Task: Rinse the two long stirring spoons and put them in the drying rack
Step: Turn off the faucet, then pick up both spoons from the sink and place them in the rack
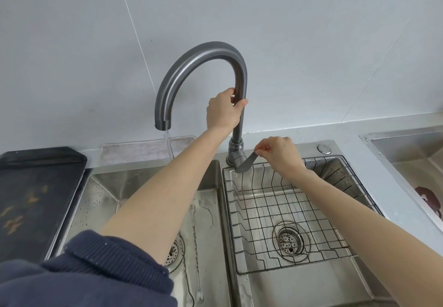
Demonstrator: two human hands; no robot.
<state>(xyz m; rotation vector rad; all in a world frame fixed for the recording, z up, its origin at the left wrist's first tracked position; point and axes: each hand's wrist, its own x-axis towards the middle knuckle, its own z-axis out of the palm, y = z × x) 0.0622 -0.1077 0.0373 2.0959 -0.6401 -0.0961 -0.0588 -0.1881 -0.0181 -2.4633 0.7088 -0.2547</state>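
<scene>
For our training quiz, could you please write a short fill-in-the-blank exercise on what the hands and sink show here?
1. The left hand grips the upright pipe of the ____.
2. The right hand pinches the tap's ____.
3. Water falls into the ____ basin.
4. The wire drying rack sits in the ____ basin.

Missing words: faucet; lever; left; right

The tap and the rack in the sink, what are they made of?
The tap looks like brushed metal, probably steel: dull grey with soft streaky shine. The rack looks like thin metal wire with a dark coating, though I can't be sure of the coating. The sink looks like steel too, silvery and reflective.
</scene>
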